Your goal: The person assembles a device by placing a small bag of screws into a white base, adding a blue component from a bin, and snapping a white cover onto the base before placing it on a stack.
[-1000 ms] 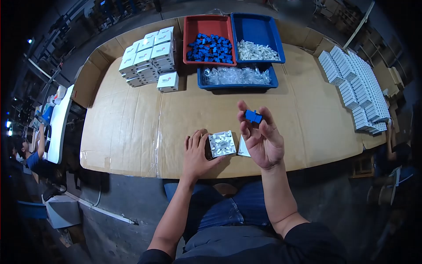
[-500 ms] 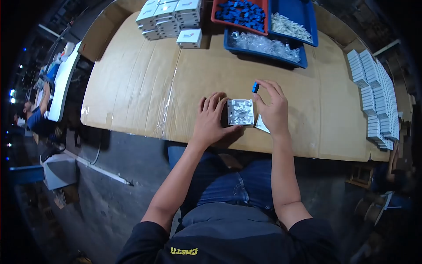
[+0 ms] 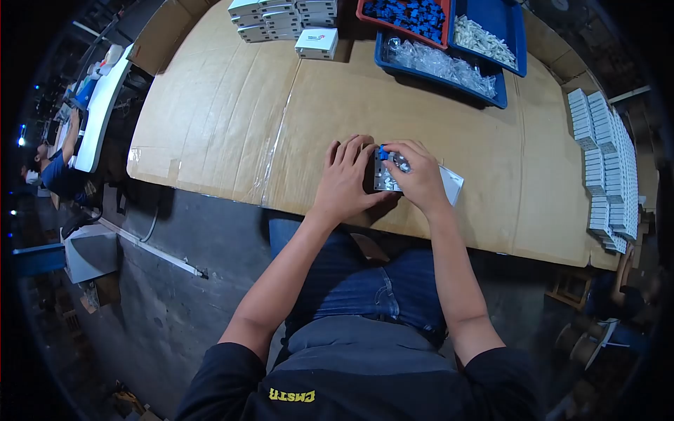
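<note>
An open white box with small parts inside sits near the front edge of the cardboard-covered table. My left hand lies against its left side, fingers bent round it and thumb along the near side. Over the box, my right hand pinches a small blue piece at the upper left corner of the box. A flat white lid or cover lies on the table just right of the box, partly behind my right hand. My right fingers hide part of the box's inside.
White boxes are stacked at the back, with a single one in front. Behind stand a red tray of blue pieces and blue trays of clear and white parts. White stacks line the right. A person is at far left.
My right hand has moved left and down, bringing the blue piece from above the table to the box's upper left corner. The camera view has shifted slightly. More of the white cover shows.
</note>
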Motion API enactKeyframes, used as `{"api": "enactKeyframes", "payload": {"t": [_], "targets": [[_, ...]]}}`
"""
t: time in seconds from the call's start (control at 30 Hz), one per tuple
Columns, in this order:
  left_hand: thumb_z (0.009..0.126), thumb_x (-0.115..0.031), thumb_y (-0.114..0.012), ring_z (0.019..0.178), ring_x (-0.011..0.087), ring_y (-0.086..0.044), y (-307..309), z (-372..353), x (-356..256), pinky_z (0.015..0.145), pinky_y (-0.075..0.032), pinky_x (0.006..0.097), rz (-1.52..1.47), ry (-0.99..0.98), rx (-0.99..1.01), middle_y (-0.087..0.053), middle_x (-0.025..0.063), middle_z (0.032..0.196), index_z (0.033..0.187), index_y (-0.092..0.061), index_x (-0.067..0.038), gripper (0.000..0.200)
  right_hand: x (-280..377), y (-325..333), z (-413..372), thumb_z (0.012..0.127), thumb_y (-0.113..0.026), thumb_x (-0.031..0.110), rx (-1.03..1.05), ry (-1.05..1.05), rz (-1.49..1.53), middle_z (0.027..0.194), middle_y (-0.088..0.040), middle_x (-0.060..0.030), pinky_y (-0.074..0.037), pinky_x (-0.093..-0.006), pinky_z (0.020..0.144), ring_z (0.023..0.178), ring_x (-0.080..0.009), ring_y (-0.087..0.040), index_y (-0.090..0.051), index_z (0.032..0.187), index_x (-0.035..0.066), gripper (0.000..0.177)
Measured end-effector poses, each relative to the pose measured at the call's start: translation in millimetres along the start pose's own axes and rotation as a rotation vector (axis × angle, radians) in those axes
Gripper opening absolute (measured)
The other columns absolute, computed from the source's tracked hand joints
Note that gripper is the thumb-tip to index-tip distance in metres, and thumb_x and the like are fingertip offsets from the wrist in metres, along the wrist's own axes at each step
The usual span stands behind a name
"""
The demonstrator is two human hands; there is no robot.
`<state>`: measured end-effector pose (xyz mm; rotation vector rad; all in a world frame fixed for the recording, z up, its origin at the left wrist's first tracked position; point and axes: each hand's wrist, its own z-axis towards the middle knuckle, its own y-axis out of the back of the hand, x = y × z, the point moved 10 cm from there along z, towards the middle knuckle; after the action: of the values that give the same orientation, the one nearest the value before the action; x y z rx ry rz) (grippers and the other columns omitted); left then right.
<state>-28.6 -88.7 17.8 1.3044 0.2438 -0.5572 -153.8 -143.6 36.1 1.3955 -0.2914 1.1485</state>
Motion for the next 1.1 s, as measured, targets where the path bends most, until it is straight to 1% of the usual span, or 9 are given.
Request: {"api": "enactKeyframes", "payload": {"t": [0.03, 0.3, 0.4, 0.6, 0.93, 1.03, 1.1], "targets": [[0.077, -0.062, -0.079, 0.148, 0.0314, -0.038, -1, 0, 0, 0.126, -0.021, 0.0535, -0.002, 0.001, -0.001, -0.047, 0.0135, 0.151, 0.146, -0.049, -0.007, 0.094, 0, -1, 0, 0.086, -0.076, 0.009, -0.001, 0.03, -0.005, 0.114, -0.073, -0.0128, -0.053, -0.0407, 0.095, 0.109, -0.0337, -0.067, -0.073, 0.11, 0.002, 0.025], [0.077, -0.062, -0.079, 0.149, 0.0317, -0.037, -3, -1, 2, 0.126, -0.02, 0.0531, -0.009, 0.008, 0.003, -0.046, 0.0132, 0.15, 0.146, -0.049, -0.007, 0.093, 2, -1, -3, 0.086, -0.075, 0.008, -0.032, 0.043, -0.033, 0.114, -0.073, -0.0117, -0.054, -0.0399, 0.095, 0.109, -0.0318, -0.067, -0.073, 0.109, 0.003, 0.024], [0.075, -0.06, -0.08, 0.148, 0.032, -0.036, -2, -1, 1, 0.125, -0.02, 0.0547, -0.035, 0.0, -0.025, -0.047, 0.0144, 0.148, 0.143, -0.05, -0.005, 0.093, 2, -3, -3, 0.085, -0.075, 0.008, -0.028, 0.059, -0.048, 0.115, -0.073, -0.0117, -0.054, -0.04, 0.095, 0.109, -0.0317, -0.068, -0.073, 0.109, 0.003, 0.024], [0.076, -0.061, -0.079, 0.148, 0.0316, -0.037, -3, -1, 3, 0.126, -0.02, 0.0532, -0.008, 0.01, -0.006, -0.046, 0.0136, 0.15, 0.146, -0.05, -0.007, 0.093, 3, -5, -3, 0.084, -0.076, 0.007, -0.037, 0.093, -0.068, 0.116, -0.074, -0.0124, -0.054, -0.0403, 0.095, 0.109, -0.0322, -0.068, -0.074, 0.106, 0.002, 0.023], [0.076, -0.061, -0.08, 0.148, 0.0316, -0.037, -3, 0, 3, 0.126, -0.02, 0.0531, -0.018, 0.018, 0.005, -0.046, 0.014, 0.15, 0.146, -0.049, -0.007, 0.093, 3, -6, -4, 0.083, -0.077, 0.006, -0.057, 0.114, -0.082, 0.114, -0.075, -0.0127, -0.054, -0.0406, 0.095, 0.108, -0.0326, -0.069, -0.074, 0.105, 0.001, 0.023], [0.075, -0.06, -0.08, 0.149, 0.0316, -0.037, -2, 0, 3, 0.126, -0.02, 0.053, -0.024, 0.016, 0.001, -0.046, 0.014, 0.15, 0.146, -0.05, -0.007, 0.093, 3, 0, -3, 0.084, -0.077, 0.007, -0.096, 0.134, -0.03, 0.114, -0.075, -0.0134, -0.056, -0.0394, 0.092, 0.105, -0.0319, -0.07, -0.074, 0.105, 0.001, 0.022], [0.075, -0.06, -0.08, 0.149, 0.0317, -0.037, -3, 0, 5, 0.126, -0.02, 0.053, -0.024, 0.018, 0.002, -0.046, 0.0139, 0.15, 0.145, -0.05, -0.007, 0.093, 1, 11, -3, 0.089, -0.076, 0.009, -0.173, 0.08, 0.068, 0.11, -0.076, -0.0143, -0.056, -0.0371, 0.088, 0.1, -0.0285, -0.072, -0.074, 0.106, 0.001, 0.019]]}}
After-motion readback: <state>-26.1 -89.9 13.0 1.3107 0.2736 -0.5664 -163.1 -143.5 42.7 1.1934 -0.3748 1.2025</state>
